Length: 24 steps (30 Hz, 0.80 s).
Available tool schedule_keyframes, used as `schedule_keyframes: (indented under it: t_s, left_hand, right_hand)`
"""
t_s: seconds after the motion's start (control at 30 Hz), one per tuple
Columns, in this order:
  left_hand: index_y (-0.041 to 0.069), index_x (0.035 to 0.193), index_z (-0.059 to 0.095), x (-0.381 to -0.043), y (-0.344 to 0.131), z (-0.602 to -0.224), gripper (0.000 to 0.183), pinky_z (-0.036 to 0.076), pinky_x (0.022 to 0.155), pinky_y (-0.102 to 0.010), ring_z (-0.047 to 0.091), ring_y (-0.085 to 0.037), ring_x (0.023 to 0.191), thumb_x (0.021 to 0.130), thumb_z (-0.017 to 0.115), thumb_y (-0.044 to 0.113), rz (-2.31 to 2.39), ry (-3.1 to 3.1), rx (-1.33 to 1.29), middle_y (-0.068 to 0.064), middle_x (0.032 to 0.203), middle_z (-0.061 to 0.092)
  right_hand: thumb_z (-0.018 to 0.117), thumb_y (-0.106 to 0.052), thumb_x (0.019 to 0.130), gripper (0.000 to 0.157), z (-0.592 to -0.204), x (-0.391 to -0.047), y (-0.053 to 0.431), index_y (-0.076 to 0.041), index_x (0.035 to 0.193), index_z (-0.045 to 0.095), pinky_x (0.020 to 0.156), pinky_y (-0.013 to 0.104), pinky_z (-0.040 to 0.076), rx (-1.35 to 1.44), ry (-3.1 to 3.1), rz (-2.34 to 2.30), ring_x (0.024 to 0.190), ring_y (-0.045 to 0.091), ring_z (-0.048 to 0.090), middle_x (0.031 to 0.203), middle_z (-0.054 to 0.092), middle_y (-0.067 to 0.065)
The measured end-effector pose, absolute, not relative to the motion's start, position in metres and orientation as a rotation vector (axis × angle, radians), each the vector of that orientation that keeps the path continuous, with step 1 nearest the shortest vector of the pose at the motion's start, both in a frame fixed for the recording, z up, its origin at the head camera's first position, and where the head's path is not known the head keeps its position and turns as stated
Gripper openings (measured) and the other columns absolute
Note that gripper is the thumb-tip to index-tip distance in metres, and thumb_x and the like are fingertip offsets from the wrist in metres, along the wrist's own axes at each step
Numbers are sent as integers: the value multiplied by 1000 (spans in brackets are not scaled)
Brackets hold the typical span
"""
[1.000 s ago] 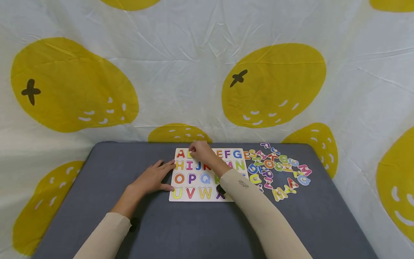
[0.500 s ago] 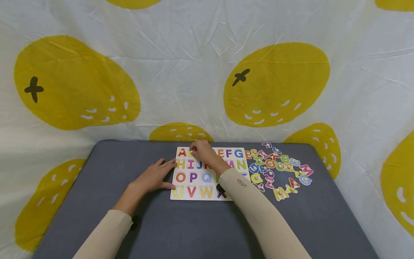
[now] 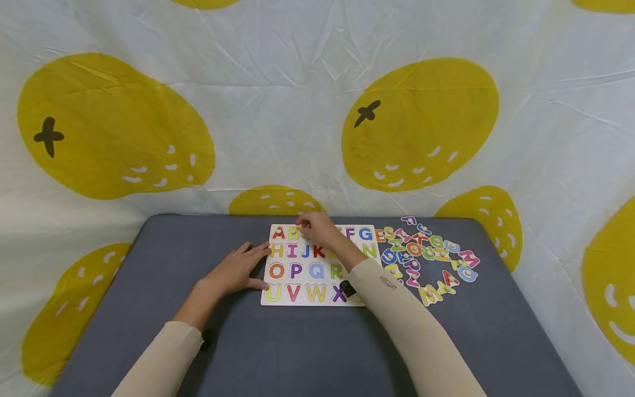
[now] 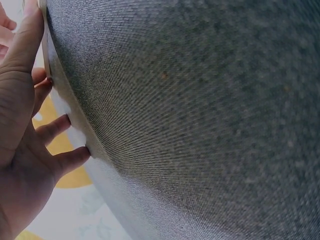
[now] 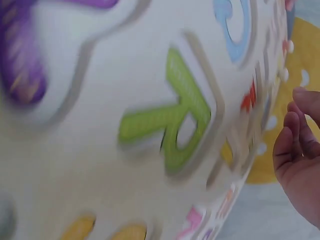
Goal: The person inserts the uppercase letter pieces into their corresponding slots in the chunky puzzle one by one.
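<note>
A white alphabet puzzle board [image 3: 302,283] with coloured letters lies on the grey table. My left hand [image 3: 237,270] rests at its left edge, fingers spread, with fingertips and thumb on the rim. Over the top row hovers my right hand [image 3: 319,229], fingers loosely curled and holding nothing. Just left of its fingertips, the B letter piece [image 3: 294,234] sits in its slot with a small knob on it. Beside that is the A piece [image 3: 278,233], also knobbed. In the right wrist view, the right hand [image 5: 302,150] is apart from the board. My forearm hides part of the board's right side.
Loose knobbed letter pieces [image 3: 414,250] lie scattered and partly overlapping right of the board, some against its edge. A cloth with yellow fruit prints [image 3: 278,99] hangs behind the table [image 3: 297,353].
My right hand has let go of the B piece and moved slightly up and right, uncovering the B. My left hand stays at the board's edge.
</note>
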<state>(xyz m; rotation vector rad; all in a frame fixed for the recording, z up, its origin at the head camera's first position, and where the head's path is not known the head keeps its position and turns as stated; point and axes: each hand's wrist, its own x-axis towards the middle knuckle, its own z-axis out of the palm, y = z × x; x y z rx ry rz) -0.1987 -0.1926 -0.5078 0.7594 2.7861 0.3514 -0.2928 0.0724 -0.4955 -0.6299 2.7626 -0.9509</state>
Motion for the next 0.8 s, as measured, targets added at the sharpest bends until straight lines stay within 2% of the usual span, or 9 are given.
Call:
schedule_keyframes:
  t_s: [0.37, 0.8]
  left_hand:
    - [15, 160, 41, -197, -193, -507, 97, 31, 114, -73, 29, -49, 152, 82, 80, 59, 363, 2797, 771, -6, 169, 33]
    - [17, 160, 40, -197, -193, -509, 98, 31, 115, -72, 28, -48, 152, 81, 81, 59, 381, 2795, 764, -5, 170, 32]
  right_hand:
    - [67, -11, 101, 27, -482, -280, 128, -2, 126, 71, 96, 43, 55, -618, 2750, -1106, 107, 26, 66, 116, 72, 12]
    - [69, -17, 100, 29, -483, -257, 205, -5, 126, 72, 92, 45, 55, -456, 2822, -1126, 103, 26, 65, 111, 72, 9]
